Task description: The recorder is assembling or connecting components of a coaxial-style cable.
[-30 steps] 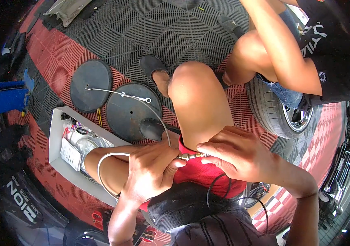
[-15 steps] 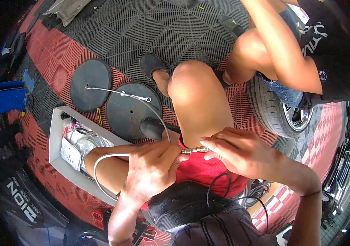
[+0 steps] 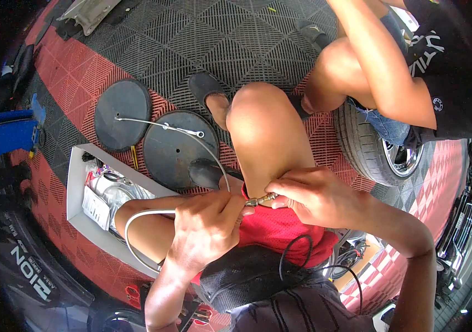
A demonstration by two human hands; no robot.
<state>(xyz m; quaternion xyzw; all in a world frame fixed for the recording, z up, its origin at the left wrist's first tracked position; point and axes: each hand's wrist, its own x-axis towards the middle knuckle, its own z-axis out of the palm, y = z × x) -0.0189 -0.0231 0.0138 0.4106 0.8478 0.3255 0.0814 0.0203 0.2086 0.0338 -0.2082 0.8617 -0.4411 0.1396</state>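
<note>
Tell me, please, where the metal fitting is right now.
In the head view, the metal fitting is just right of and below the centre, between the left hand and right hand, over the red shorts.

This looks like a vehicle workshop. Red and black slotted plastic floor tiles (image 3: 236, 41) interlock across the ground. At right centre lies a black rubber tyre on a silver spoked rim (image 3: 355, 146); near the right edge shows a car front with a shiny slatted grille (image 3: 462, 238). A silver metal wrench (image 3: 187, 131) lies over a flat round black disc (image 3: 161, 157) at left centre, and glossy dark-grey bodywork (image 3: 53, 282) fills the lower left.
</note>
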